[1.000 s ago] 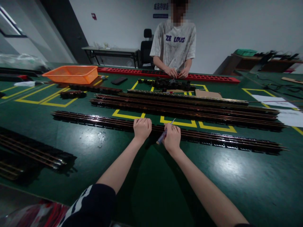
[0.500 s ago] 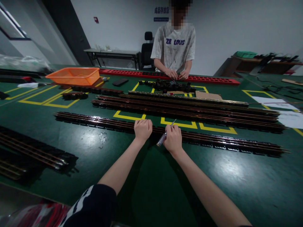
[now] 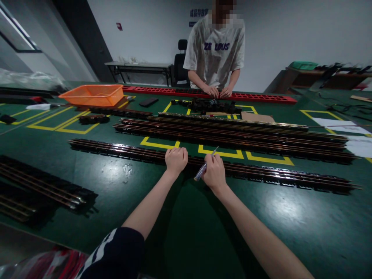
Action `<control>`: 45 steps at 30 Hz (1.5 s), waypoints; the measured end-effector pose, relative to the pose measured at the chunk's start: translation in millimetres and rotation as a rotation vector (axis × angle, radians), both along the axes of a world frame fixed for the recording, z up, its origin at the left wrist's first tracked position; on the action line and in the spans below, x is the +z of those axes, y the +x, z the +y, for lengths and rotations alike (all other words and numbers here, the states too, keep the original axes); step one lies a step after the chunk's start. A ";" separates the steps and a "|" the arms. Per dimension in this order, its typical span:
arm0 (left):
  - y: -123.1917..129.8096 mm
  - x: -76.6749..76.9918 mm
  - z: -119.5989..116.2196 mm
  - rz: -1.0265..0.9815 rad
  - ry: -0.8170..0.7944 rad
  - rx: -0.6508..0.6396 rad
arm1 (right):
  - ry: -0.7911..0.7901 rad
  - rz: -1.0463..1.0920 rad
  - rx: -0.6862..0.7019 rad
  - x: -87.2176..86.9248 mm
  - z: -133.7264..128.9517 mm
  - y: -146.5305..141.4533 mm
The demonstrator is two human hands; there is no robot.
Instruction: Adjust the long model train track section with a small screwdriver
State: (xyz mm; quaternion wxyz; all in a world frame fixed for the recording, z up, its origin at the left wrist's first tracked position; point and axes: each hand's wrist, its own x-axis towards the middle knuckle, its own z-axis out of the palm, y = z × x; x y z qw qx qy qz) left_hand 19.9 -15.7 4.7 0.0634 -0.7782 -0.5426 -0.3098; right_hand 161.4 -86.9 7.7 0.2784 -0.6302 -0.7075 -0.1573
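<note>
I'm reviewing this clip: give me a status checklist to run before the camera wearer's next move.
1. Left hand at the long dark strip: ok, fingers curled over its middle.
2. Left hand's grip firm: cannot tell, fingertips hidden.
3. Right hand holding the slim tool: ok.
4. Tool tip down on the strip: not ok, it points away, showing beyond the strip's far edge.
5. Co-worker's hands clear of this strip: ok, they're across the table.

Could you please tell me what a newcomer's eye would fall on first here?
Probably the bright orange basket, toward the far left of the green table. Next, perhaps the long red frame along the far side. Front and centre, the left hand curls over a long dark strip, while the right hand holds a slim tool.
</note>
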 end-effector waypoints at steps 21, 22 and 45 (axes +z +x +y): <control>0.2 0.8 0.9 0.031 0.021 0.026 | 0.011 0.016 0.003 1.7 -1.7 0.4; 0.4 1.2 1.0 0.031 0.014 0.024 | 0.011 0.015 -0.001 1.3 -2.1 0.3; 1.1 1.3 -3.0 0.007 0.071 -0.024 | -0.054 -0.038 -0.022 -3.5 2.1 -21.1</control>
